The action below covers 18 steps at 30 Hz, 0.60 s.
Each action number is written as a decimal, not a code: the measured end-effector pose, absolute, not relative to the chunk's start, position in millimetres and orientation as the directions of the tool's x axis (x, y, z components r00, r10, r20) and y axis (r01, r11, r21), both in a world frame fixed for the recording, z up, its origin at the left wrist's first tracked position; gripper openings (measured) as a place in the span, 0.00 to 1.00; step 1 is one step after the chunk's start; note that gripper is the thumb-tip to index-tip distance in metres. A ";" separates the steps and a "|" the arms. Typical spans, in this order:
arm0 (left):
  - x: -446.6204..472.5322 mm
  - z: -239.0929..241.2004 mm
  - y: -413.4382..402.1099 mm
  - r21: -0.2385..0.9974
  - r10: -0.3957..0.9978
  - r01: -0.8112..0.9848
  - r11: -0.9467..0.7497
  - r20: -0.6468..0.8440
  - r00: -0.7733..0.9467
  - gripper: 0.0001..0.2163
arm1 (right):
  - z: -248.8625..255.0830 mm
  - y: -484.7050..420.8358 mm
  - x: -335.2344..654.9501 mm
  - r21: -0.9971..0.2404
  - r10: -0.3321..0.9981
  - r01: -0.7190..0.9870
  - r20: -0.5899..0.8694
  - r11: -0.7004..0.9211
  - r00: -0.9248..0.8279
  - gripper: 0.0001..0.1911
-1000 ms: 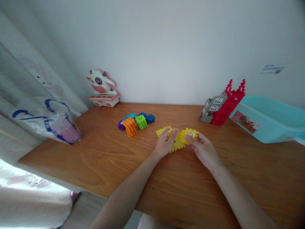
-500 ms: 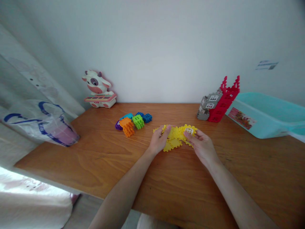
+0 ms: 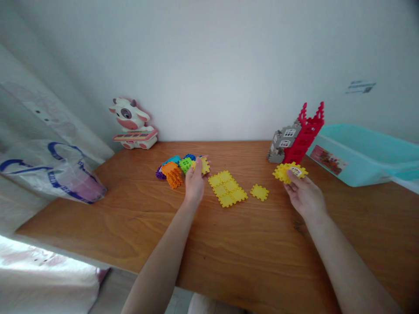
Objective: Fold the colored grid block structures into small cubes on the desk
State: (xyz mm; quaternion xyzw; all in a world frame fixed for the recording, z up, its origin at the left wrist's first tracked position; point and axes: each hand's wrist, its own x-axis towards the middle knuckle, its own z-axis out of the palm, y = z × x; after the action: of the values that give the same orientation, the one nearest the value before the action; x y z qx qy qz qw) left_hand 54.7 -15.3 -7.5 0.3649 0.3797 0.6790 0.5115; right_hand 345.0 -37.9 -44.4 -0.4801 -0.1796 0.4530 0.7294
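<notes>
Between thumb and fingers, my left hand (image 3: 194, 183) grips a yellow interlocking tile (image 3: 205, 166), raised beside the coloured pieces. My right hand (image 3: 306, 192) is closed on yellow window tiles (image 3: 290, 172) with a white lattice window; how many are in it I cannot tell. Flat on the table between my hands lies a yellow panel (image 3: 227, 188) of several joined square tiles. A single yellow square tile (image 3: 259, 192) lies apart, just right of that panel.
Stacks of orange tiles (image 3: 172, 174) and green tiles (image 3: 186, 165) sit with purple and blue ones. A red and grey toy castle (image 3: 301, 139) stands before a turquoise bin (image 3: 366, 161). Left are a cow piano toy (image 3: 133, 124) and a plastic bag (image 3: 77, 179).
My hands have moved apart, each carrying yellow tiles: the left one leftward, the right one rightward. The flat yellow panel and the single tile are now uncovered. The view has shifted slightly.
</notes>
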 end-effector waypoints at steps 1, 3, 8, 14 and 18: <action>61.3 -10.6 -18.0 0.901 0.986 -0.414 -0.133 0.079 -0.144 0.18 | -43.9 -38.8 341.7 -0.861 0.845 -0.493 -0.167 0.126 0.508 0.17; 77.1 -18.6 -24.9 0.936 1.000 -0.351 -0.025 0.024 -0.007 0.19 | -41.7 -43.4 325.7 -0.873 0.906 -0.477 -0.119 0.099 0.406 0.18; 105.6 -31.7 -44.9 0.947 0.955 -0.299 0.119 -0.027 0.296 0.22 | -39.6 -63.6 270.0 -0.984 0.997 -0.156 0.080 0.081 0.016 0.21; 113.4 -31.2 -58.1 0.931 0.906 -0.296 0.215 -0.077 0.417 0.21 | -58.2 -74.4 247.4 -0.743 0.876 0.547 0.481 0.384 0.038 0.27; 113.3 -28.7 -60.0 0.876 0.863 -0.367 0.312 -0.099 0.495 0.19 | -66.9 -74.4 252.3 -0.614 0.855 0.676 0.516 0.407 -0.047 0.29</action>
State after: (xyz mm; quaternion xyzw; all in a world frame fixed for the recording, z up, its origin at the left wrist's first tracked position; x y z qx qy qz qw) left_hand 113.3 -60.0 -28.7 0.4219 0.2937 0.4076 0.7548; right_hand 252.3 -74.4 -66.9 -0.5346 -0.7161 0.1023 0.4369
